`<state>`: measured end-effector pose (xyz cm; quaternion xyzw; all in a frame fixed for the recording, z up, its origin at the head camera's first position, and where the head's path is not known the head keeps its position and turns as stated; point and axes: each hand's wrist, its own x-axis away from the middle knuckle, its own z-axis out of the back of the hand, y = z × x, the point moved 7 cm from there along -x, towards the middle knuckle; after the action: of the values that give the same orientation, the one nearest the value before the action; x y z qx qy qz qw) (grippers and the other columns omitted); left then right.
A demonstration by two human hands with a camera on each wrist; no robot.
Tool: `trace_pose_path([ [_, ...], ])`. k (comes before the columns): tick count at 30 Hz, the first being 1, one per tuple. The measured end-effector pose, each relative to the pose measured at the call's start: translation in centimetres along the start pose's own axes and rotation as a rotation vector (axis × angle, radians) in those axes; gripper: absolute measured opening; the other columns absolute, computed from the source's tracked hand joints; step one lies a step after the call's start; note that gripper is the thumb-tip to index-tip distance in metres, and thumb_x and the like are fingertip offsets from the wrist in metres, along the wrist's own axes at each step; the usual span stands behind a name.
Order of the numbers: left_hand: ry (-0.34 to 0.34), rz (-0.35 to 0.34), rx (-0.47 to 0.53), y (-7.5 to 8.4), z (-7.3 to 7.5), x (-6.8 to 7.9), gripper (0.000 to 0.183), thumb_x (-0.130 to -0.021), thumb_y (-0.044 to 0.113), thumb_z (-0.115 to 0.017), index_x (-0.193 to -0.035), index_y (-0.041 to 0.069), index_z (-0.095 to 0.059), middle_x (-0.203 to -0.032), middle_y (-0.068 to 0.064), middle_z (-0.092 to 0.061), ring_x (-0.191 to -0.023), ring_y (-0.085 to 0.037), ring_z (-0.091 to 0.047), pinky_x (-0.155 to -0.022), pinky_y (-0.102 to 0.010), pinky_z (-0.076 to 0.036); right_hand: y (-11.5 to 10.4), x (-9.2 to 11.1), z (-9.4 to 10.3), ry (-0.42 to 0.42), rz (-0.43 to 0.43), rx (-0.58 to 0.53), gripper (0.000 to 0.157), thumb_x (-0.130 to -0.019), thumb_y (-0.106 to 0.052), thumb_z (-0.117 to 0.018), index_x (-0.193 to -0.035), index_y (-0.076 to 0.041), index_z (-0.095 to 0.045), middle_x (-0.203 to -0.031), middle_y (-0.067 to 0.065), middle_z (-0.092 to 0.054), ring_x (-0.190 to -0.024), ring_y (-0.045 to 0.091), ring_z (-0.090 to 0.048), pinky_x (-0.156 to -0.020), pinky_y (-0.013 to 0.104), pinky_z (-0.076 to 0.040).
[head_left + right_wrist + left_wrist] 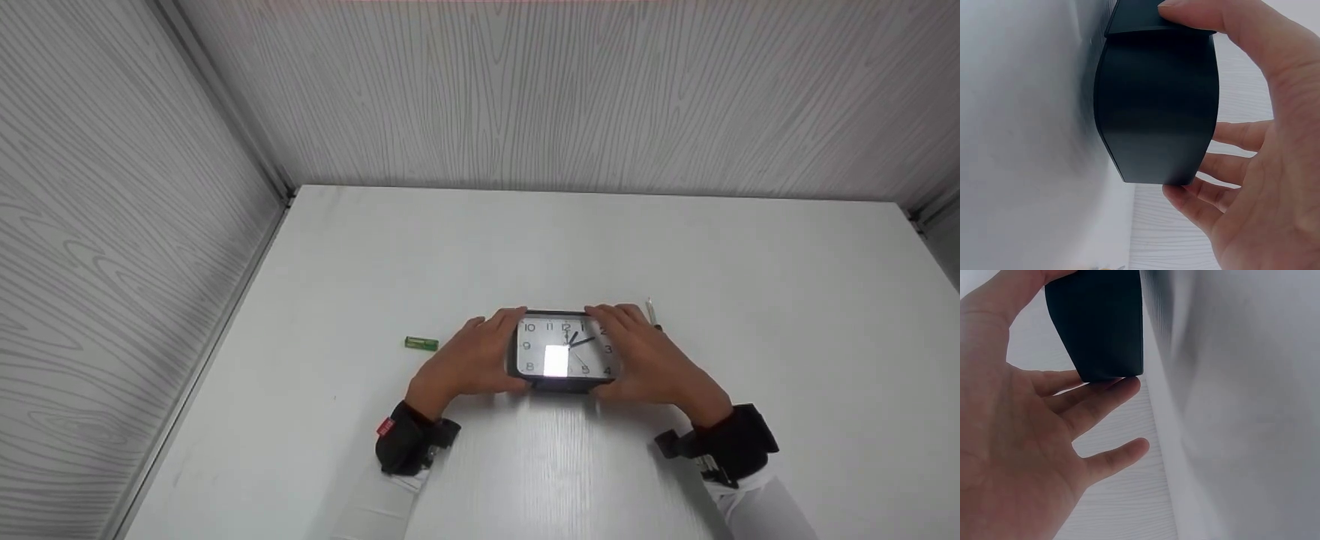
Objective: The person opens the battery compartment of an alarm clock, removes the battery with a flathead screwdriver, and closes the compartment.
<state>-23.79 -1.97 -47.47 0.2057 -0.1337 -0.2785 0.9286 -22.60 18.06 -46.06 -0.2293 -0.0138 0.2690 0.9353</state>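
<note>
A black alarm clock (541,349) with a white face lies tilted face-up at the middle of the white table, its numerals reading upright in the head view. My left hand (480,358) holds its left side, thumb at the near edge and fingers at the far edge. On the opposite side my right hand (649,360) grips it the same way. The left wrist view shows the clock's dark casing (1100,326) between thumb and fingertips. In the right wrist view the thumb presses on the casing (1157,107), fingers under its other edge.
A green battery (421,343) lies on the table (480,255) left of my left hand. Just beyond my right hand is a thin screwdriver (651,309), partly hidden by the hand. Wood-grain panels (495,97) stand behind the table and along its left side.
</note>
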Motion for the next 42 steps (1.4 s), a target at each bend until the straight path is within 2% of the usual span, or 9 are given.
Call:
trace_pose_path([
  [6,-0.012,0.011,0.0,0.1,-0.1,0.1,0.101,-0.073,0.046,-0.074,-0.152,0.008,-0.024,-0.151,-0.005,-0.042,-0.133,-0.019,-0.047,-0.116,-0.044,-0.033,0.0,0.0,-0.4,-0.029,-0.017,0.009,0.109,-0.057,-0.039,-0.086,-0.148,-0.011,-0.035,-0.144,0.011,-0.048,-0.131,0.028,-0.042,-0.097,0.051,-0.049],
  [12,-0.027,0.03,-0.018,-0.1,-0.6,-0.1,0.102,-0.073,0.048,-0.074,-0.153,0.009,-0.023,-0.151,-0.005,-0.041,-0.135,-0.019,-0.046,-0.118,-0.043,-0.031,0.2,0.0,-0.7,-0.044,-0.028,0.007,0.107,-0.057,-0.04,-0.086,-0.148,-0.01,-0.036,-0.143,0.009,-0.049,-0.13,0.026,-0.043,-0.095,0.051,-0.051],
  [22,-0.039,0.034,-0.032,-0.2,-0.8,-0.1,0.103,-0.074,0.047,-0.075,-0.154,0.009,-0.023,-0.152,-0.005,-0.041,-0.135,-0.02,-0.047,-0.117,-0.042,-0.031,0.3,0.1,-1.1,-0.077,-0.048,0.028,0.109,-0.059,-0.043,-0.085,-0.148,-0.004,-0.037,-0.147,0.012,-0.045,-0.134,0.027,-0.04,-0.101,0.048,-0.048],
  [35,-0.062,0.063,-0.009,-0.2,-0.8,-0.1,0.104,-0.073,0.047,-0.076,-0.154,0.011,-0.022,-0.154,-0.003,-0.039,-0.137,-0.018,-0.045,-0.119,-0.043,-0.029,0.3,0.0,-1.0,-0.086,-0.053,0.007,0.103,-0.058,-0.038,-0.084,-0.146,-0.006,-0.04,-0.146,0.011,-0.045,-0.133,0.026,-0.039,-0.105,0.046,-0.046],
  [42,-0.062,0.057,-0.028,-0.3,-0.9,-0.1,0.104,-0.075,0.047,-0.076,-0.155,0.011,-0.021,-0.154,-0.005,-0.038,-0.139,-0.019,-0.042,-0.119,-0.042,-0.029,0.3,0.0,-1.2,-0.099,-0.054,0.0,0.107,-0.058,-0.041,-0.087,-0.146,-0.006,-0.038,-0.147,0.012,-0.044,-0.135,0.027,-0.038,-0.107,0.047,-0.044],
])
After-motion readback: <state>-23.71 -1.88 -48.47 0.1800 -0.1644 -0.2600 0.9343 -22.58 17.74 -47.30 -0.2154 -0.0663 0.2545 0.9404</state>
